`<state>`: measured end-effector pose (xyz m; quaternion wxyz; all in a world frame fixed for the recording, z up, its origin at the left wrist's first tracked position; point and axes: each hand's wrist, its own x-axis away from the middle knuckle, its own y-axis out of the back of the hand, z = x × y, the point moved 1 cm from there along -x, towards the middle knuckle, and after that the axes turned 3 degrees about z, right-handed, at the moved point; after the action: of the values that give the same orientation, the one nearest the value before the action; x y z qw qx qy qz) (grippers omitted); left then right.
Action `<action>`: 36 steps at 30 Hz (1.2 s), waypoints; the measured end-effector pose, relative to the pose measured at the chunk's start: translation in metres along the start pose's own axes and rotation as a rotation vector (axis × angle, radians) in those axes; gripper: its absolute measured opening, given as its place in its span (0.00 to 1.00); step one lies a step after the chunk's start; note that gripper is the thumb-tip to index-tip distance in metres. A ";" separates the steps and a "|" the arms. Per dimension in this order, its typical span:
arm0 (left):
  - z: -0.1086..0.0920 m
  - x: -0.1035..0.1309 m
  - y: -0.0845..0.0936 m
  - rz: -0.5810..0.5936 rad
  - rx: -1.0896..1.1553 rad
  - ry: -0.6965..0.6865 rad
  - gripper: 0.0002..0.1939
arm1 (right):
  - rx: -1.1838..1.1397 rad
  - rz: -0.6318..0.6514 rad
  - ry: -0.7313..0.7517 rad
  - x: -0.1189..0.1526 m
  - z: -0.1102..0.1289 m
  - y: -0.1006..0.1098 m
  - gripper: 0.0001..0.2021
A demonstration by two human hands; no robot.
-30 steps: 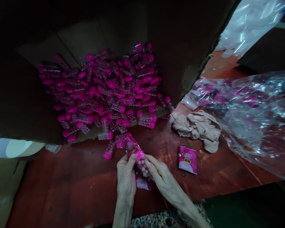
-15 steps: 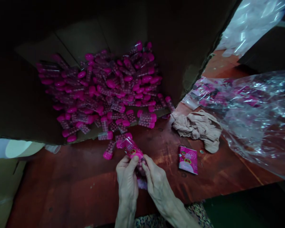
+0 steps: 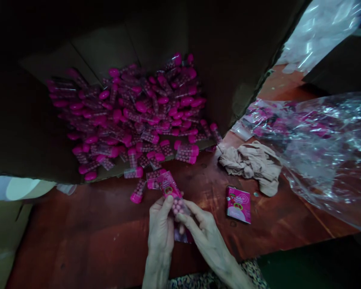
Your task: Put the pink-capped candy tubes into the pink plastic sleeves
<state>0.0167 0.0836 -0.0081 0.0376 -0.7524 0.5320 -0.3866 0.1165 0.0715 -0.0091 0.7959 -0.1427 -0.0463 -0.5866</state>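
Though hands point(image 3: 161, 226) point(image 3: 205, 228) number two, they hold one tube point(image 3: 178, 206).

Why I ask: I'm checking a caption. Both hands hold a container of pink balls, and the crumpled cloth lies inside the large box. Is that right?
Not quite: the crumpled cloth does not lie inside the large box; the head view shows it outside, on the table. The rest stands: the left hand and the right hand hold a container of pink balls.
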 end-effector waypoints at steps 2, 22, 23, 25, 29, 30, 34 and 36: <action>0.003 0.002 -0.003 0.009 -0.007 0.025 0.10 | 0.058 -0.054 0.016 0.001 -0.001 -0.001 0.15; 0.007 0.018 0.000 -0.032 0.030 -0.063 0.07 | -0.032 -0.143 0.023 -0.001 -0.011 -0.012 0.12; 0.006 0.019 0.001 -0.005 0.042 -0.057 0.07 | -0.064 -0.124 0.017 -0.003 -0.009 -0.011 0.11; 0.003 0.019 0.002 0.048 0.058 -0.035 0.08 | -0.136 -0.080 -0.010 -0.008 -0.006 -0.008 0.12; -0.001 0.021 -0.001 0.088 -0.002 -0.056 0.10 | -0.244 -0.086 -0.069 -0.014 -0.001 -0.005 0.14; -0.001 0.022 -0.002 0.083 -0.020 -0.070 0.10 | -0.262 -0.100 -0.083 -0.014 0.001 -0.005 0.14; 0.001 0.024 -0.004 0.080 -0.044 -0.078 0.11 | -0.324 -0.114 -0.132 -0.017 0.003 -0.005 0.15; 0.002 0.024 -0.004 0.097 -0.038 -0.060 0.11 | -0.330 -0.134 -0.139 -0.018 0.002 -0.006 0.15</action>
<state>0.0244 0.0647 0.0053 0.0578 -0.7374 0.5738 -0.3516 0.1056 0.0866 -0.0103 0.7157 -0.3080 -0.0136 -0.6267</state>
